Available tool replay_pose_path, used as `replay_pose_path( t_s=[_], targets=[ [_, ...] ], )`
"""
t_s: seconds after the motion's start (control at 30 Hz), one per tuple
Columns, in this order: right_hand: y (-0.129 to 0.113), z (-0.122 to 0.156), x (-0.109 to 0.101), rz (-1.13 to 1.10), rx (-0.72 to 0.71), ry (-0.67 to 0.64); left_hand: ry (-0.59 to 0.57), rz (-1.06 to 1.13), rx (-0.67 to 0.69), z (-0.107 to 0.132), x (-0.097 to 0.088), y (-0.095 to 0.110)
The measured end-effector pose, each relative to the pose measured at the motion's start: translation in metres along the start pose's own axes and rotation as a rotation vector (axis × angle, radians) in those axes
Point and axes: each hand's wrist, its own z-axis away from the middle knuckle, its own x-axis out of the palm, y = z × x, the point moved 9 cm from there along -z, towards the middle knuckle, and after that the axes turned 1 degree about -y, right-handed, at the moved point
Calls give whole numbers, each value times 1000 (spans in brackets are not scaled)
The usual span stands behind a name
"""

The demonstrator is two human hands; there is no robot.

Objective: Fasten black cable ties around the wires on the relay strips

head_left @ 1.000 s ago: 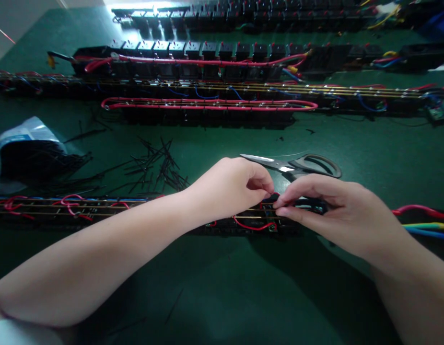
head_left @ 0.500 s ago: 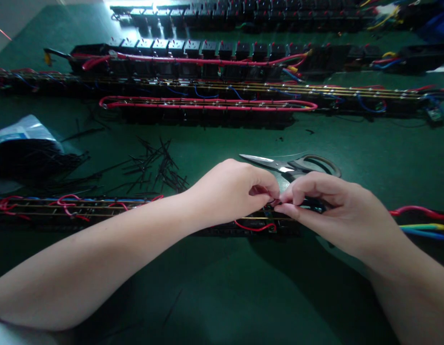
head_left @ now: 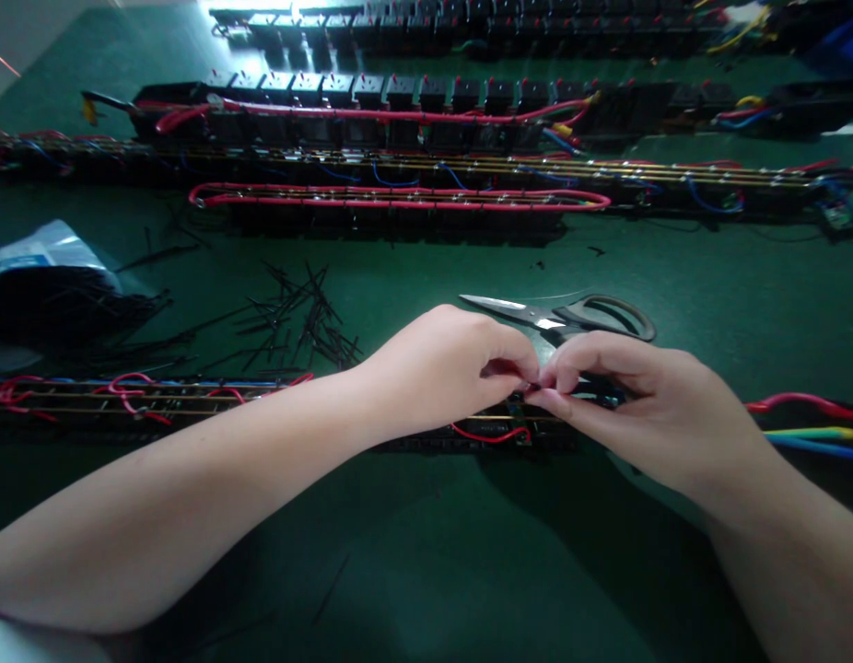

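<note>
My left hand [head_left: 461, 368] reaches across the near rail assembly [head_left: 496, 431], thumb and forefinger pinched. Facing it from the right, my right hand [head_left: 640, 405] is pinched too, its fingertips almost meeting those of the left. A thin dark strip, by its look a black cable tie [head_left: 525, 388], shows between the fingertips; most of it is hidden. The assembly beneath carries brass-coloured bars and a red wire [head_left: 492, 439]. Just behind my right hand lies a pair of scissors [head_left: 555, 322] with black handles, the blades pointing left.
Loose black cable ties [head_left: 306, 318] lie scattered left of the scissors. A clear plastic bag [head_left: 60, 244] full of them is at the far left. Long wired socket strips [head_left: 399, 101] run across the back of the green table [head_left: 413, 552]. Thick coloured cables [head_left: 813, 437] leave at the right.
Both hands stay almost in place, pinched together over the assembly. The fingertips have shifted very slightly; nothing else has visibly moved.
</note>
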Motion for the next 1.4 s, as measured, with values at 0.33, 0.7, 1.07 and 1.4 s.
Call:
replay_pose_path(
  t_s=[0.33, 0.7, 1.07, 1.4],
  targets=[
    [-12, -2, -2, 92, -87, 25, 30, 100, 9, 3, -2, 0],
    [-10, 0, 0, 65, -126, -13, 91, 132, -40, 5, -6, -3],
    [-12, -2, -1, 116, -65, 25, 64, 119, -52, 4, -5, -3],
    [-26, 2, 2, 279, -223, 67, 46, 189, -34, 4, -3, -4]
  ],
)
